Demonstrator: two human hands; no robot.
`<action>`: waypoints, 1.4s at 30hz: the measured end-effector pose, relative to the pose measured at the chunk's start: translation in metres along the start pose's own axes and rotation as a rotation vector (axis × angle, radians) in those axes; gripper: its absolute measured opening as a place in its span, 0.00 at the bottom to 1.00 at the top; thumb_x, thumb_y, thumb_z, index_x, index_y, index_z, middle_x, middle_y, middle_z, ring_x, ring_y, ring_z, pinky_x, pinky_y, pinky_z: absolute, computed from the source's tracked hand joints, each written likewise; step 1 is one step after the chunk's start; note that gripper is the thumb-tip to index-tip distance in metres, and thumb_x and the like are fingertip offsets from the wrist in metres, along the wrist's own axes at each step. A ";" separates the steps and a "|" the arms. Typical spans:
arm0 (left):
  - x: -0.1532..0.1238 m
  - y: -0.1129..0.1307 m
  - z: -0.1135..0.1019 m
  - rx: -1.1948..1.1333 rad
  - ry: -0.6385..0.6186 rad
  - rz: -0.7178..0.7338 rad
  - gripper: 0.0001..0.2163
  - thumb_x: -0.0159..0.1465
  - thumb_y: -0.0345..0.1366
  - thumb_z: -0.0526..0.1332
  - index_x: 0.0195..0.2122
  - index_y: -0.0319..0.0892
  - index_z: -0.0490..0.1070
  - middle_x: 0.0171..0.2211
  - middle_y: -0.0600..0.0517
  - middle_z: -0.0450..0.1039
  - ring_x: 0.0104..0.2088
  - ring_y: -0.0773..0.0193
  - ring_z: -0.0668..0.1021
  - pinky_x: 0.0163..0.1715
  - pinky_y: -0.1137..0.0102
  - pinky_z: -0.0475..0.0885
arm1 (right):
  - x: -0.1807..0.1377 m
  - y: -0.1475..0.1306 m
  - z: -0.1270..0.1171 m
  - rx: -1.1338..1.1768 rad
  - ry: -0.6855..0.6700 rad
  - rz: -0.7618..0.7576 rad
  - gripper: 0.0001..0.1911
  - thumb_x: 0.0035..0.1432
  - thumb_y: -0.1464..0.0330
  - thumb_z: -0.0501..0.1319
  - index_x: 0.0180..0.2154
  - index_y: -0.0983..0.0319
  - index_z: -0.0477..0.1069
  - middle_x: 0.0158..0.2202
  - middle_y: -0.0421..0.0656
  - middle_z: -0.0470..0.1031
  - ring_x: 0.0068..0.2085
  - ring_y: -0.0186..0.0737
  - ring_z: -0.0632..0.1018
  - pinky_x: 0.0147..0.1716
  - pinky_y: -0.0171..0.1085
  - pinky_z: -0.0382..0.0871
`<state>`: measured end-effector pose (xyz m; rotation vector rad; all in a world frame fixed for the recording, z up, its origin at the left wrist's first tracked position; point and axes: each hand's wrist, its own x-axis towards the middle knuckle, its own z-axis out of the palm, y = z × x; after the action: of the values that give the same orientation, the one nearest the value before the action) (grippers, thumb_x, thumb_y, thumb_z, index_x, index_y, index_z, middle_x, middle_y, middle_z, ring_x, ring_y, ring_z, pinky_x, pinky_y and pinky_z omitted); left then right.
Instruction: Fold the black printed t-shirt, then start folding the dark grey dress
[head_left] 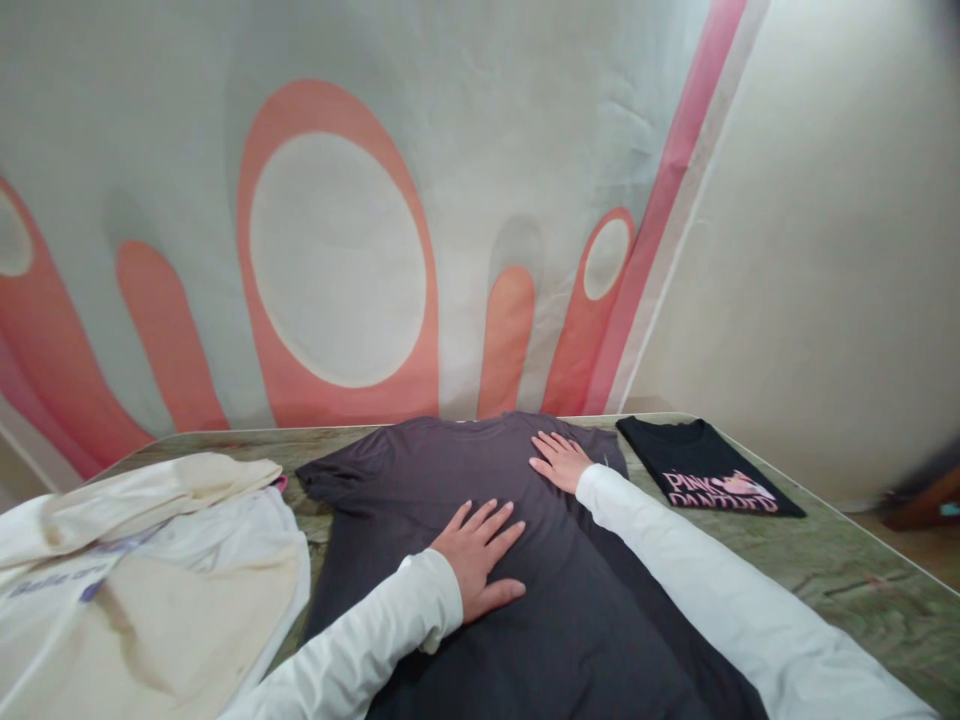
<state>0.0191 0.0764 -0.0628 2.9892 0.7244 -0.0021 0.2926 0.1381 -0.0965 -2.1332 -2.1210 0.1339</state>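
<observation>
A dark grey T-shirt point(442, 470) lies spread out on the table, its collar end toward the wall and its lower part running out of view at the bottom. My left hand point(480, 560) rests flat on the middle of the shirt with its fingers spread. Farther up, near the right shoulder, my right hand point(559, 460) lies on the cloth with fingers stretched out. Neither hand grips anything. White sleeves cover both forearms, and the right one hides part of the shirt's right side.
A folded black T-shirt point(675, 460) with pink lettering lies at the right. Cream and white garments point(195, 600) are heaped at the left. The wood-patterned table point(847, 560) reaches back to a wall hung with a printed backdrop point(465, 150).
</observation>
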 end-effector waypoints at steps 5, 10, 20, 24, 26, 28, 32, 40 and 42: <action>-0.005 0.008 -0.008 -0.015 -0.060 -0.043 0.33 0.56 0.59 0.42 0.60 0.50 0.43 0.61 0.49 0.39 0.59 0.45 0.45 0.51 0.41 0.39 | 0.001 0.013 0.001 -0.014 -0.004 0.139 0.33 0.56 0.48 0.34 0.59 0.56 0.44 0.62 0.38 0.41 0.61 0.43 0.44 0.55 0.49 0.39; -0.010 0.004 -0.014 -0.093 -0.151 -0.031 0.42 0.46 0.64 0.51 0.60 0.53 0.42 0.62 0.49 0.38 0.58 0.36 0.44 0.47 0.37 0.43 | 0.004 0.019 -0.010 -0.017 -0.065 0.194 0.35 0.56 0.48 0.35 0.60 0.58 0.44 0.62 0.40 0.39 0.61 0.45 0.44 0.55 0.49 0.40; 0.091 -0.082 0.000 -0.002 -0.002 -0.363 0.24 0.62 0.44 0.44 0.57 0.39 0.52 0.59 0.45 0.48 0.58 0.54 0.54 0.53 0.55 0.52 | 0.035 -0.059 0.003 -0.030 -0.058 -0.052 0.31 0.58 0.52 0.35 0.59 0.58 0.45 0.62 0.40 0.41 0.61 0.42 0.45 0.56 0.46 0.39; 0.097 -0.110 0.014 0.017 0.095 -0.441 0.26 0.60 0.53 0.39 0.58 0.51 0.48 0.61 0.54 0.43 0.59 0.53 0.48 0.54 0.50 0.44 | 0.038 -0.068 0.014 -0.033 0.036 -0.070 0.31 0.58 0.51 0.34 0.59 0.57 0.45 0.62 0.39 0.42 0.60 0.39 0.46 0.56 0.43 0.37; 0.090 -0.129 0.019 0.024 0.127 -0.538 0.29 0.57 0.59 0.38 0.58 0.54 0.48 0.61 0.55 0.44 0.59 0.50 0.47 0.53 0.48 0.43 | 0.038 -0.063 0.015 -0.041 0.038 -0.043 0.32 0.57 0.50 0.34 0.59 0.57 0.44 0.62 0.39 0.41 0.60 0.40 0.46 0.56 0.43 0.36; 0.080 -0.152 0.022 0.032 0.137 -0.645 0.32 0.55 0.61 0.37 0.59 0.54 0.47 0.61 0.55 0.43 0.59 0.48 0.47 0.53 0.48 0.43 | 0.038 -0.054 0.015 -0.050 0.031 0.012 0.34 0.56 0.49 0.34 0.59 0.57 0.44 0.62 0.39 0.41 0.60 0.40 0.45 0.56 0.43 0.36; 0.055 -0.194 0.024 0.057 0.136 -0.790 0.33 0.56 0.60 0.35 0.59 0.51 0.47 0.61 0.54 0.41 0.59 0.50 0.47 0.54 0.53 0.43 | 0.038 -0.031 0.015 -0.070 0.037 0.157 0.34 0.56 0.50 0.33 0.59 0.58 0.45 0.62 0.39 0.41 0.60 0.40 0.45 0.56 0.44 0.36; 0.058 -0.165 0.014 0.134 0.116 -0.830 0.27 0.61 0.49 0.39 0.59 0.43 0.49 0.61 0.48 0.41 0.60 0.52 0.46 0.53 0.48 0.37 | 0.035 -0.033 0.009 -0.126 0.046 0.292 0.34 0.57 0.51 0.32 0.59 0.62 0.45 0.62 0.44 0.41 0.61 0.45 0.43 0.55 0.50 0.33; 0.068 -0.142 0.016 0.115 0.148 -0.632 0.26 0.62 0.49 0.38 0.59 0.46 0.47 0.61 0.51 0.40 0.60 0.55 0.46 0.54 0.49 0.40 | 0.030 -0.051 0.011 -0.104 0.024 0.137 0.34 0.57 0.50 0.33 0.60 0.59 0.44 0.62 0.42 0.39 0.61 0.44 0.42 0.55 0.49 0.34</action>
<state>0.0146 0.2318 -0.0893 2.7357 1.6995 0.1501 0.2409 0.1689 -0.0989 -2.3269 -2.0098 0.0109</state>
